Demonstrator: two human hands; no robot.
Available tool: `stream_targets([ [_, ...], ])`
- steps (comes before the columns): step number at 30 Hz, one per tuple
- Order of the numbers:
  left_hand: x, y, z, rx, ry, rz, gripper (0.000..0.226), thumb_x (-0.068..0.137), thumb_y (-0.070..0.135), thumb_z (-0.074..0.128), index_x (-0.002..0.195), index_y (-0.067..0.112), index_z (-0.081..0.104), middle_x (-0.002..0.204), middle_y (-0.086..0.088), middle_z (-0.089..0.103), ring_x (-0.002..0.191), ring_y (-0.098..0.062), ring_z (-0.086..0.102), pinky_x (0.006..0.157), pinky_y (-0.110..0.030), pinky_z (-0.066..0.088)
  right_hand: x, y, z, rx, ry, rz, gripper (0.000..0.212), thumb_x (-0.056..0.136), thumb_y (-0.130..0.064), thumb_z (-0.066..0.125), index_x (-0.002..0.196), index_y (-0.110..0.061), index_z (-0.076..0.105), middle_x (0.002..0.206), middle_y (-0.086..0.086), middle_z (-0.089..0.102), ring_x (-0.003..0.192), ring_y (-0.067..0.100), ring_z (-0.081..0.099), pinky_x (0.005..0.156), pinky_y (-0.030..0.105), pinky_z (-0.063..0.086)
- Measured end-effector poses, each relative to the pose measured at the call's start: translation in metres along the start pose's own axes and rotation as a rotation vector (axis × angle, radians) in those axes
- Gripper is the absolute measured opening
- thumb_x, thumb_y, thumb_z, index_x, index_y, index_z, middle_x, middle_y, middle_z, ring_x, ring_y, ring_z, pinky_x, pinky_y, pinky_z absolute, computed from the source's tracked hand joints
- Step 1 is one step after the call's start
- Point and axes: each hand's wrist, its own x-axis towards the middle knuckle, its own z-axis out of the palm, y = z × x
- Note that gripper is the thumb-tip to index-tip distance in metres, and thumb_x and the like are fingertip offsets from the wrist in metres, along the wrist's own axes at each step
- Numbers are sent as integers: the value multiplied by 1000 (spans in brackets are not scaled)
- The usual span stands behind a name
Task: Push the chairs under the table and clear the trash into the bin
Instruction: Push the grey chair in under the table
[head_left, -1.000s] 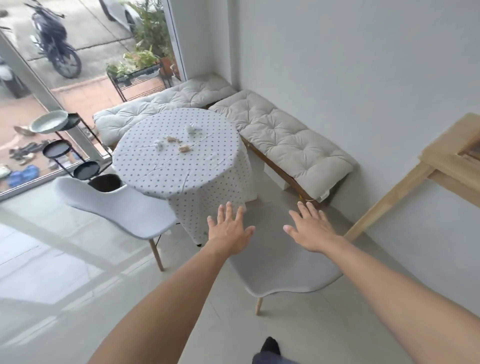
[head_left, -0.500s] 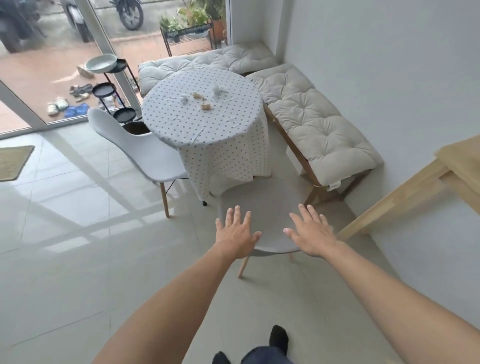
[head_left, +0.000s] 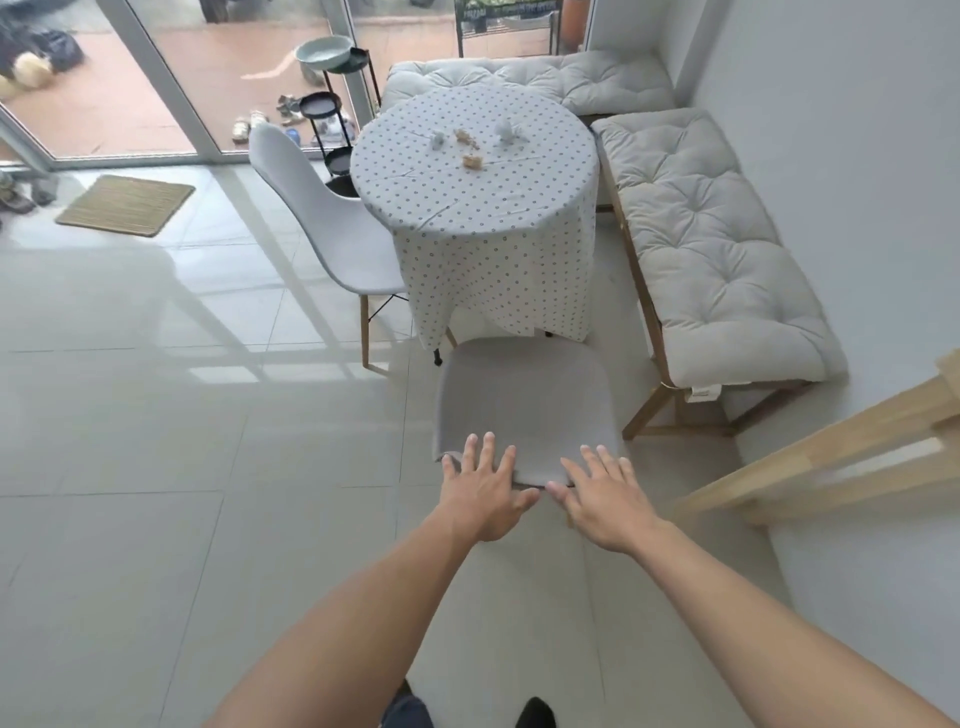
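Pale tiled floor (head_left: 156, 467), white walls, glass doors at back. Left hand (head_left: 485, 491) spread flat, fingers splayed, over near edge of grey upholstered chair (head_left: 524, 410); right hand (head_left: 602, 499) likewise spread flat beside it, thumbs nearly touching. Contact with chair unclear. Grey chair just short of round tabletop with dotted white cloth (head_left: 475, 176), not tucked under. Crumpled paper trash scraps (head_left: 470, 148) mid-tabletop. White moulded chair on wooden legs (head_left: 332, 228) at tabletop's left side. Cushioned cream benches (head_left: 701, 234) along walls.
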Motion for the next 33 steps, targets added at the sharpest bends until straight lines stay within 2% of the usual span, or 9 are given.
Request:
stream_targets([
  [4,9,11,6,52,29,-41,88,97,77,13,164,22,-3,172,-12,-14,156,-36,-18,122,-67,6,4,10,6,-49,68,-79,69,101,-66,15,158,-29,26,169,11,15,156,33,6,124,54,8],
  [12,34,20,-2,17,84,-87,94,92,83,11,164,23,-2,172,-13,-16,156,-35,-19,122,-67,6,27,24,-16,-84,71,-78,74,101,-65,19,161,-22,17,170,14,3,156,37,-3,125,53,7],
  [20,76,19,-20,-44,137,-97,88,97,76,21,164,22,-1,171,-15,-16,156,-36,-19,122,-68,6,67,37,-42,-96,73,-78,80,100,-66,18,161,-15,15,170,16,6,156,37,0,125,51,9],
  [33,160,-4,-89,-86,104,-112,95,94,82,20,163,24,-10,170,-16,-21,155,-36,-22,123,-67,5,157,28,-107,-113,62,-22,82,99,-66,17,161,-13,7,169,19,1,156,38,-5,125,51,10],
])
